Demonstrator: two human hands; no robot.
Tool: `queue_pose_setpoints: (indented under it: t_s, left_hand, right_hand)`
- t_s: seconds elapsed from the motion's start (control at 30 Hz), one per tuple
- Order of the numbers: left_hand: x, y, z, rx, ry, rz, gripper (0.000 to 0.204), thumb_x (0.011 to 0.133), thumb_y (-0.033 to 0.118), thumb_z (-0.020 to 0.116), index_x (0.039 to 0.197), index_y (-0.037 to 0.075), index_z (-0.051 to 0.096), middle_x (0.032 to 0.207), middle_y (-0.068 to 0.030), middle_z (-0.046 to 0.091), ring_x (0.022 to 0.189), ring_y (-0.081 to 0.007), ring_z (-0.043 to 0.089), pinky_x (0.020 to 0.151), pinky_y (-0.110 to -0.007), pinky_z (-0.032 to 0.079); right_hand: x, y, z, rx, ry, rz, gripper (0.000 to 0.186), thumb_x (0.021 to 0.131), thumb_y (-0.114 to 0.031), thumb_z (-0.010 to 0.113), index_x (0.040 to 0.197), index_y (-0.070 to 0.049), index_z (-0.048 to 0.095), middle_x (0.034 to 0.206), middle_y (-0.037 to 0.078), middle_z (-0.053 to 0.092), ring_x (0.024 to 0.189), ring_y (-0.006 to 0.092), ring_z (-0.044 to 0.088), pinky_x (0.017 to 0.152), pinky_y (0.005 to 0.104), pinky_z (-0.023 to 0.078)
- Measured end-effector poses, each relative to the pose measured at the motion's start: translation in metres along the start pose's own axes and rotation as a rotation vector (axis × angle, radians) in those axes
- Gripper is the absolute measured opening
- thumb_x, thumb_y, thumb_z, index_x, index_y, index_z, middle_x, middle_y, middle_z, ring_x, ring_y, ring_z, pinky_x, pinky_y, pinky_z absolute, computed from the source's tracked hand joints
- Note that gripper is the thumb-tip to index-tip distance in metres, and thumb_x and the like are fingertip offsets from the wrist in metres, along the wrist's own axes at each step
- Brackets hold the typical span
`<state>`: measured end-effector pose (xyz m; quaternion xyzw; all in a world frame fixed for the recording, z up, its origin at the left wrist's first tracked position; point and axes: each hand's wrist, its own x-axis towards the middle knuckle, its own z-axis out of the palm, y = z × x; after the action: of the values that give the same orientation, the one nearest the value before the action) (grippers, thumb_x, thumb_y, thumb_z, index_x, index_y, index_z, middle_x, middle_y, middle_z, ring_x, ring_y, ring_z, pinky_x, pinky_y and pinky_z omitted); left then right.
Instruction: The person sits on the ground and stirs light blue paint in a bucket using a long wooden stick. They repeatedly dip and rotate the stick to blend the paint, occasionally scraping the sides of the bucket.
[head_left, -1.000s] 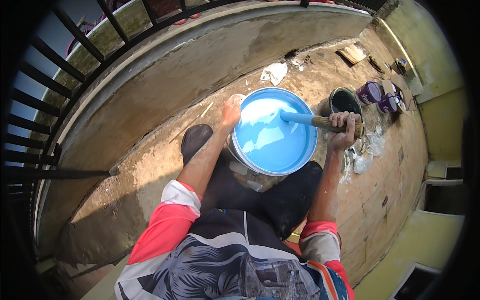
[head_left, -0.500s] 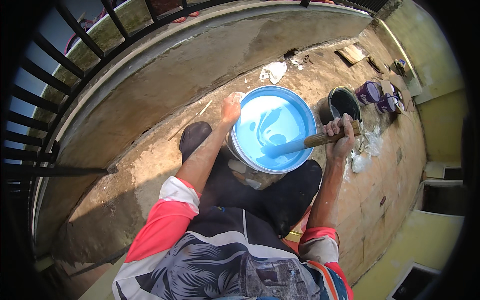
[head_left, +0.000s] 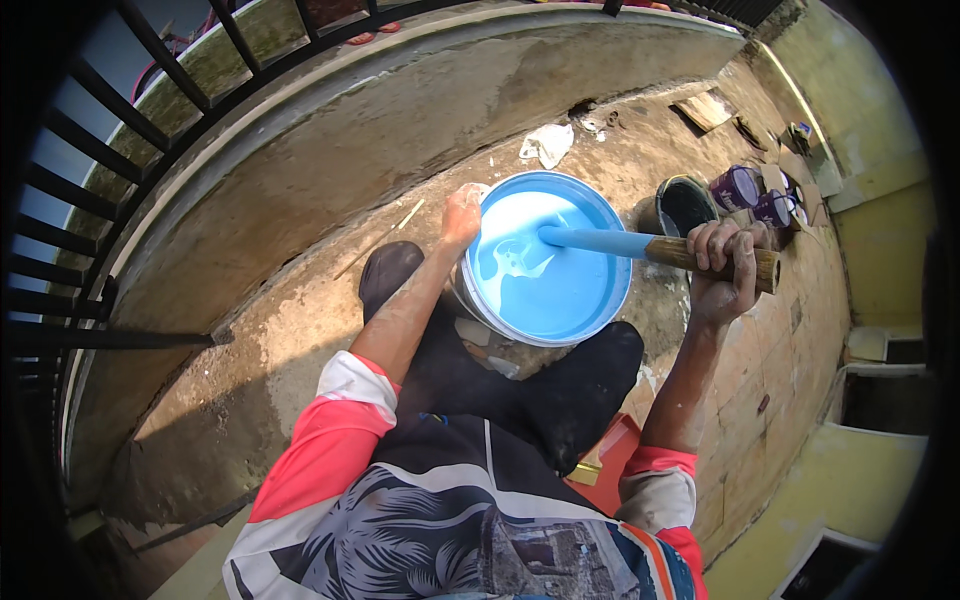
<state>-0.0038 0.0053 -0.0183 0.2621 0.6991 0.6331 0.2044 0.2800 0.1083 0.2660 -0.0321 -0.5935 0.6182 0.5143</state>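
Between my knees stands a white bucket (head_left: 470,300) of light blue paint (head_left: 575,285). My left hand (head_left: 464,212) grips its rim at the left side. In my right hand (head_left: 728,268) is a wooden stick (head_left: 672,251), its lower half coated in blue. The fingers wrap round the bare brown end, right of the bucket. From there the stick slants leftward over the rim, and its tip dips into the paint near the far side. Pale swirls show on the paint's surface.
Beyond my right hand stand a dark bucket (head_left: 685,203) and purple paint pails (head_left: 735,187). A white cloth (head_left: 547,145) lies past the bucket, by a low wall (head_left: 330,160). Beside my right thigh sits a red object (head_left: 612,465) with a brush-like yellow piece (head_left: 584,472).
My right hand has moved right and slightly nearer me, raising the stick so more of its blue part shows. The stick's tip has shifted to the far side. My left hand stays put.
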Motion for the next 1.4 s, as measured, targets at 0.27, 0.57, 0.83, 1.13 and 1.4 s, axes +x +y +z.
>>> queue_pose_setpoints:
  t_s: [0.27,0.57,0.83,1.13,1.4]
  left_hand:
    - [-0.009,0.030,-0.003,0.085,-0.020,-0.048,0.033,0.103,0.017,0.043,0.110,0.002,0.071,0.106,-0.0152,0.072,0.102,-0.0264,0.066,0.093,-0.037,0.049]
    - [-0.005,0.023,-0.003,0.103,-0.024,-0.030,0.033,0.103,0.017,0.042,0.112,0.002,0.071,0.107,-0.0166,0.073,0.102,-0.0282,0.067,0.094,-0.039,0.049]
    - [-0.010,0.033,-0.003,0.105,-0.019,-0.098,0.033,0.104,0.017,0.042,0.110,0.001,0.070,0.105,-0.0152,0.073,0.100,-0.0263,0.067,0.092,-0.038,0.050]
    - [-0.003,0.014,0.001,0.046,-0.035,-0.050,0.034,0.104,0.016,0.041,0.108,0.001,0.070,0.103,-0.0139,0.072,0.098,-0.0230,0.067,0.090,-0.036,0.050]
    - [-0.007,0.028,-0.003,0.028,-0.041,-0.053,0.032,0.103,0.014,0.042,0.108,-0.001,0.070,0.105,-0.0140,0.072,0.100,-0.0241,0.066,0.092,-0.036,0.049]
  right_hand:
    - [-0.083,0.153,-0.037,-0.059,0.255,0.110,0.018,0.097,-0.001,0.058,0.087,-0.009,0.045,0.069,0.000,0.045,0.059,0.0107,0.042,0.058,0.0300,0.040]
    - [-0.087,0.169,-0.010,0.074,0.394,0.490,0.024,0.091,-0.004,0.066,0.077,-0.010,0.048,0.064,0.001,0.049,0.054,0.0124,0.048,0.055,0.0313,0.044]
    - [0.011,0.011,-0.006,0.067,0.296,0.420,0.019,0.099,-0.020,0.057,0.084,-0.012,0.050,0.065,0.000,0.041,0.056,0.0126,0.043,0.060,0.0317,0.040]
    - [0.041,-0.054,0.002,0.117,0.102,0.083,0.027,0.103,-0.024,0.049,0.079,-0.012,0.045,0.066,0.000,0.041,0.060,0.0130,0.042,0.067,0.0324,0.038]
    - [0.010,0.102,-0.005,0.077,0.246,0.068,0.016,0.096,-0.003,0.058,0.084,-0.009,0.048,0.069,0.001,0.045,0.060,0.0130,0.043,0.059,0.0312,0.041]
